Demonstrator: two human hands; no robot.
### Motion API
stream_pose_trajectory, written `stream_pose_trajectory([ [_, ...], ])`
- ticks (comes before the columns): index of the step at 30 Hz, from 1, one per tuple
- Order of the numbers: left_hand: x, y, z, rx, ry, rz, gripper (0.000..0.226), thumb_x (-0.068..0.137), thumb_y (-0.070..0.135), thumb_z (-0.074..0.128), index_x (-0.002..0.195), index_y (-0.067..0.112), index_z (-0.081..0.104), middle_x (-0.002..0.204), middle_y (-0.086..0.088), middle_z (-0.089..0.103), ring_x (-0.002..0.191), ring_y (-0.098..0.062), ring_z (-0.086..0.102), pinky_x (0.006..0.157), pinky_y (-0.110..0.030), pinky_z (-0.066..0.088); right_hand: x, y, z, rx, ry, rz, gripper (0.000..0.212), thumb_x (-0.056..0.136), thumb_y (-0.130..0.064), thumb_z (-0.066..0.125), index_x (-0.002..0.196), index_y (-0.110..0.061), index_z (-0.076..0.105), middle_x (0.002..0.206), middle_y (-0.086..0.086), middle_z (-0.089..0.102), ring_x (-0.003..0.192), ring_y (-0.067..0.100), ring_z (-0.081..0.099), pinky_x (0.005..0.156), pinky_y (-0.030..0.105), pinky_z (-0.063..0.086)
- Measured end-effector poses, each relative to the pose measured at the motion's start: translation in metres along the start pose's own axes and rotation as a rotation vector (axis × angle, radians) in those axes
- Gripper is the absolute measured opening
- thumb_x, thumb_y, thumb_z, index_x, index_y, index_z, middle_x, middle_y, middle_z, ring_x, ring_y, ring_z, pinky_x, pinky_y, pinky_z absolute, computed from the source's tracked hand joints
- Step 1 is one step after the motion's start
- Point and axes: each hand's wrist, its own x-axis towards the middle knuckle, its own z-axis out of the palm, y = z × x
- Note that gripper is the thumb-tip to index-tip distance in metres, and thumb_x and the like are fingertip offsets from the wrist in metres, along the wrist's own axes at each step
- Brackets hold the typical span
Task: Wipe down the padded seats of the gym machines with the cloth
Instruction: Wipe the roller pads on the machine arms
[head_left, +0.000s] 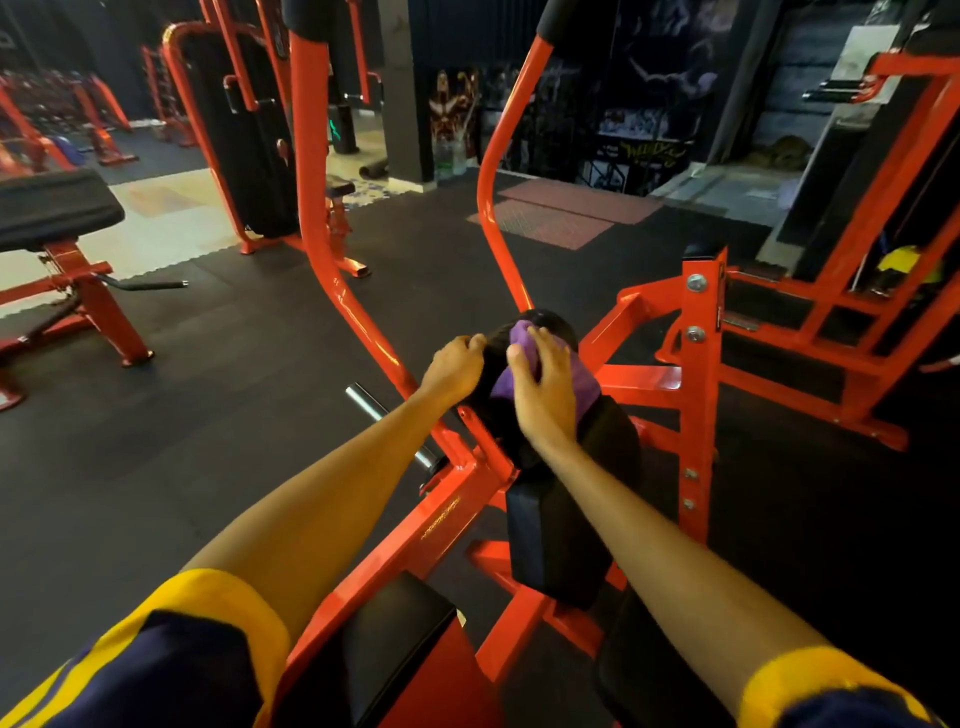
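Wiping the top of the upright pad (618, 441): right hand (545, 379) spread wide, pressing the purple cloth (584, 384) down, left hand (457, 364) curled over the pad's edge. Early going, I'd say, with the seat (400, 634) below likely yet to do.

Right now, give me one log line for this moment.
left hand: grips pad edge | right hand: presses cloth on pad | stage: pad wipe underway

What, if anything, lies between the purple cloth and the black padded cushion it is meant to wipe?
Nothing visible. The purple cloth lies directly on the black padded cushion, pressed there by the right hand. The left hand grips the cushion's left edge, beside the cloth, not beneath it.
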Motion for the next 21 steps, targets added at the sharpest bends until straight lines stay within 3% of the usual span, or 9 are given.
stream_pose_trajectory([
  [3, 0.000, -0.004, 0.008, -0.025, 0.012, -0.023, 0.054, 0.108, 0.040, 0.024, 0.140, 0.008, 0.055, 0.143, -0.021, 0.054, 0.132, -0.038, 0.050, 0.108, -0.042, 0.038, -0.022, 0.016, -0.002, -0.032, -0.112, -0.113, 0.059, 0.101, -0.050, 0.047, 0.154, -0.024, 0.045, 0.160, -0.001, 0.042, 0.154, 0.024, 0.027, 0.127, 0.038, 0.016],
  [5, -0.002, -0.004, 0.010, -0.019, 0.026, -0.010, 0.053, 0.108, 0.039, 0.022, 0.136, 0.009, 0.056, 0.140, -0.020, 0.056, 0.128, -0.038, 0.053, 0.105, -0.043, 0.039, -0.005, 0.023, -0.008, -0.130, -0.133, -0.189, 0.056, 0.101, -0.049, 0.050, 0.152, -0.025, 0.047, 0.160, 0.001, 0.043, 0.154, 0.027, 0.027, 0.126, 0.042, 0.014],
  [7, -0.005, -0.003, 0.011, 0.002, 0.038, 0.014, 0.052, 0.108, 0.036, 0.022, 0.135, 0.007, 0.056, 0.137, -0.020, 0.057, 0.125, -0.038, 0.054, 0.102, -0.043, 0.040, 0.031, 0.037, -0.005, -0.152, -0.102, -0.112, 0.053, 0.098, -0.045, 0.058, 0.146, -0.024, 0.055, 0.155, 0.008, 0.048, 0.148, 0.033, 0.035, 0.125, 0.048, 0.020],
  [10, -0.010, 0.000, 0.012, 0.048, 0.070, 0.065, 0.049, 0.108, 0.031, 0.021, 0.132, 0.005, 0.056, 0.135, -0.021, 0.058, 0.123, -0.038, 0.055, 0.100, -0.043, 0.042, 0.094, 0.060, -0.003, -0.031, -0.055, 0.151, 0.054, 0.090, -0.065, 0.060, 0.129, -0.027, 0.066, 0.133, 0.008, 0.064, 0.126, 0.030, 0.058, 0.112, 0.051, 0.043],
  [11, -0.011, 0.001, 0.013, 0.061, 0.077, 0.069, 0.048, 0.109, 0.029, 0.021, 0.130, 0.004, 0.057, 0.134, -0.021, 0.059, 0.122, -0.039, 0.055, 0.099, -0.043, 0.042, 0.103, 0.061, -0.003, -0.003, -0.060, 0.205, 0.053, 0.090, -0.063, 0.059, 0.127, -0.026, 0.066, 0.129, 0.007, 0.065, 0.122, 0.029, 0.060, 0.108, 0.051, 0.045],
  [13, -0.010, 0.002, 0.013, 0.076, 0.080, 0.068, 0.046, 0.108, 0.026, 0.021, 0.125, 0.003, 0.057, 0.133, -0.021, 0.059, 0.122, -0.040, 0.054, 0.098, -0.042, 0.041, 0.087, 0.034, 0.001, -0.082, -0.033, 0.233, 0.049, 0.094, -0.048, 0.055, 0.134, -0.021, 0.062, 0.139, 0.009, 0.059, 0.132, 0.033, 0.051, 0.113, 0.052, 0.038],
  [18, -0.009, -0.004, 0.014, 0.146, 0.075, 0.122, 0.036, 0.108, 0.022, 0.034, 0.131, 0.003, 0.053, 0.138, -0.019, 0.055, 0.126, -0.040, 0.052, 0.096, -0.045, 0.044, 0.002, -0.003, -0.003, -0.145, -0.191, -0.058, 0.051, 0.101, -0.036, 0.048, 0.152, -0.030, 0.048, 0.161, 0.001, 0.040, 0.154, 0.024, 0.022, 0.125, 0.047, 0.011],
  [21, -0.010, -0.004, 0.013, 0.127, 0.081, 0.150, 0.037, 0.108, 0.022, 0.031, 0.130, 0.006, 0.056, 0.136, -0.018, 0.057, 0.126, -0.039, 0.052, 0.097, -0.044, 0.043, 0.004, 0.012, -0.014, -0.159, -0.220, -0.221, 0.052, 0.101, -0.038, 0.051, 0.152, -0.029, 0.047, 0.159, 0.003, 0.043, 0.153, 0.025, 0.026, 0.125, 0.043, 0.015],
])
